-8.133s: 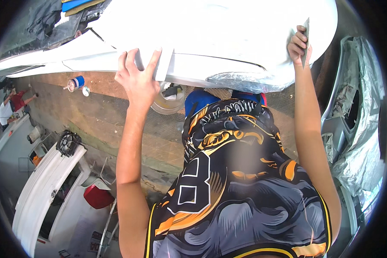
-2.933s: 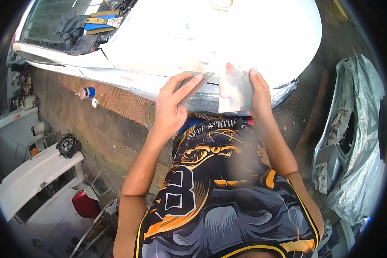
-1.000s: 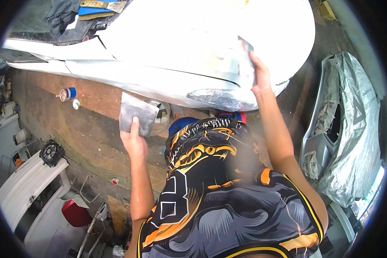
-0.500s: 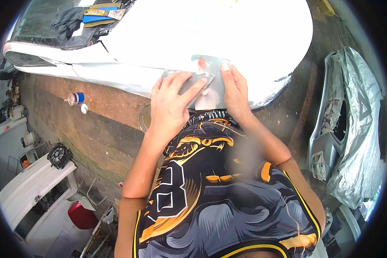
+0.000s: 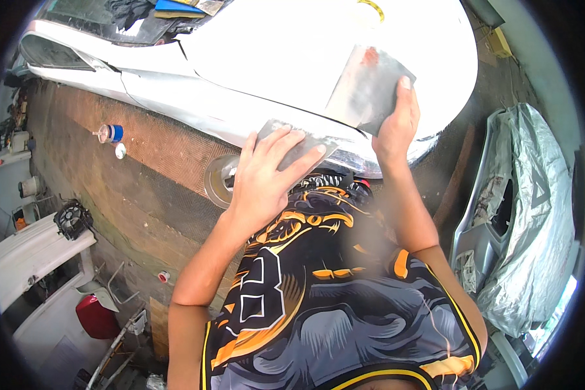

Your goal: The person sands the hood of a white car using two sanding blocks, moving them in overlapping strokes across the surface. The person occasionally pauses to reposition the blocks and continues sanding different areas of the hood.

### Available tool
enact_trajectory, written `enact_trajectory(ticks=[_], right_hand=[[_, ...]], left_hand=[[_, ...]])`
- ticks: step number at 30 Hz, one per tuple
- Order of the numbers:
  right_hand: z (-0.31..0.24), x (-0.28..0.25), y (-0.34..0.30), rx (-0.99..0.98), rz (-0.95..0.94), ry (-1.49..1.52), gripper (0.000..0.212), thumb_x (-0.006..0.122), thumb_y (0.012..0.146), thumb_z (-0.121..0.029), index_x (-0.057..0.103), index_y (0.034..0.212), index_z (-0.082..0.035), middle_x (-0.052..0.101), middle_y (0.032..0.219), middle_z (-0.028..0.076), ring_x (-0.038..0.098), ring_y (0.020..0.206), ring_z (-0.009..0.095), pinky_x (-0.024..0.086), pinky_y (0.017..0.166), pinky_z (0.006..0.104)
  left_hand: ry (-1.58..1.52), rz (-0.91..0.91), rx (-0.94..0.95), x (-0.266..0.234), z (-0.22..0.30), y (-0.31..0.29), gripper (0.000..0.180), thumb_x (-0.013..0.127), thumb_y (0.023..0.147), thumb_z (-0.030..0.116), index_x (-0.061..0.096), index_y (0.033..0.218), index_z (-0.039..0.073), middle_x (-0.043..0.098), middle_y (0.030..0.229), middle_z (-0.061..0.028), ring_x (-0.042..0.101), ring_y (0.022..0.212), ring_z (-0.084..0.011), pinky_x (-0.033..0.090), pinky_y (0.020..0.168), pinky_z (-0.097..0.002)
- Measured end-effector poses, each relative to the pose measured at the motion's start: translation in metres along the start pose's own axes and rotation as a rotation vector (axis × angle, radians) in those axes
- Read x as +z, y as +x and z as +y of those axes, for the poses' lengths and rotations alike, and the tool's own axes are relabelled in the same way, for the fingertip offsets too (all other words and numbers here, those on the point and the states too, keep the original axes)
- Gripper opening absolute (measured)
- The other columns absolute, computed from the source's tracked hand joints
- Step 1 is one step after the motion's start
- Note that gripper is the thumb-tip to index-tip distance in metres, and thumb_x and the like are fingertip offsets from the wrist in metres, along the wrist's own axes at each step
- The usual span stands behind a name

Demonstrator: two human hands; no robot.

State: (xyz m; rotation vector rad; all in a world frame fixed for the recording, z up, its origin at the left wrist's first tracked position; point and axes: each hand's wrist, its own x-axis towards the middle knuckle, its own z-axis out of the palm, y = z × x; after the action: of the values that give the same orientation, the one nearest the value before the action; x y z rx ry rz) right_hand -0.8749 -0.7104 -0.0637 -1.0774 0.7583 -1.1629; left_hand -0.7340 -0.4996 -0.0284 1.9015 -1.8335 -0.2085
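Observation:
My right hand (image 5: pixel 398 127) grips the right edge of a flat grey plate (image 5: pixel 351 97), its thumb on top. The plate is tilted over the car's white body and carries a red smear (image 5: pixel 370 57) near its far end, with paler smudges below. In my left hand (image 5: pixel 264 170) is a thin grey spreader (image 5: pixel 309 148) with whitish residue along its far edge; the fingers lie over its top and the thumb's grip beneath is hidden. The spreader is apart from the plate, above the near edge of the white car body (image 5: pixel 260 49).
A round open can (image 5: pixel 216 190) stands on the floor by my left wrist. Farther left lie a blue-banded tin (image 5: pixel 113 134) and a white lid (image 5: pixel 120 151). A yellow tape roll (image 5: pixel 372 10) rests on the car. At right stands a bumper (image 5: pixel 523 208) under silver sheeting.
My right hand has carried the plate forward and right, away from the spreader. The spreader in my left hand has shifted slightly nearer to me. The view has also shifted.

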Motion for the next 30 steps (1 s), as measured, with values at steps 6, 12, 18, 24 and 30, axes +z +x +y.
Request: enact_trajectory(ticks=[6, 12, 18, 24, 30], right_hand=[[0.036, 0.008, -0.039, 0.885, -0.149, 0.328, 0.042, 0.057, 0.104, -0.022, 0.064, 0.139, 0.0, 0.069, 0.132, 0.016, 0.067, 0.117, 0.025, 0.053, 0.104, 0.0416], [0.034, -0.001, -0.053, 0.986, -0.217, 0.293, 0.045, 0.064, 0.101, -0.023, 0.062, 0.139, 0.002, 0.069, 0.131, 0.016, 0.068, 0.116, 0.027, 0.054, 0.104, 0.0441], [0.017, -0.006, -0.041, 0.871, -0.157, 0.33, 0.044, 0.068, 0.099, -0.024, 0.062, 0.133, 0.003, 0.071, 0.123, 0.015, 0.071, 0.11, 0.026, 0.058, 0.097, 0.0419], [0.012, -0.043, -0.015, 0.726, -0.021, 0.351, 0.045, 0.068, 0.1, -0.029, 0.063, 0.132, 0.002, 0.071, 0.121, 0.015, 0.071, 0.11, 0.027, 0.059, 0.097, 0.0428], [0.026, -0.081, -0.026, 0.732, 0.152, 0.468, 0.05, 0.066, 0.103, -0.029, 0.058, 0.139, 0.004, 0.068, 0.134, 0.017, 0.066, 0.122, 0.028, 0.054, 0.106, 0.0438]], left_hand=[[-0.247, 0.106, 0.051, 0.001, 0.022, -0.002, 0.056, 0.073, 0.085, 0.005, 0.069, 0.136, 0.028, 0.056, 0.142, -0.0113, 0.049, 0.143, -0.0386, 0.041, 0.114, -0.0616], [-0.096, 0.094, 0.022, 0.03, -0.009, -0.03, 0.067, 0.083, 0.077, 0.023, 0.067, 0.14, 0.036, 0.053, 0.14, -0.011, 0.046, 0.139, -0.0426, 0.037, 0.108, -0.0673], [0.099, 0.015, -0.041, 0.016, -0.044, -0.041, 0.059, 0.076, 0.084, 0.02, 0.067, 0.141, 0.033, 0.054, 0.14, -0.0136, 0.048, 0.136, -0.0418, 0.036, 0.113, -0.0618], [-1.043, 0.198, -0.579, 0.027, -0.06, -0.066, 0.045, 0.052, 0.109, 0.016, 0.049, 0.154, 0.008, 0.055, 0.147, -0.0179, 0.056, 0.134, -0.0375, 0.048, 0.111, -0.0534], [-1.861, 0.316, -0.732, 0.013, -0.054, -0.066, 0.062, 0.055, 0.106, 0.035, 0.038, 0.158, 0.004, 0.05, 0.153, -0.0212, 0.052, 0.14, -0.0434, 0.043, 0.109, -0.0769]])
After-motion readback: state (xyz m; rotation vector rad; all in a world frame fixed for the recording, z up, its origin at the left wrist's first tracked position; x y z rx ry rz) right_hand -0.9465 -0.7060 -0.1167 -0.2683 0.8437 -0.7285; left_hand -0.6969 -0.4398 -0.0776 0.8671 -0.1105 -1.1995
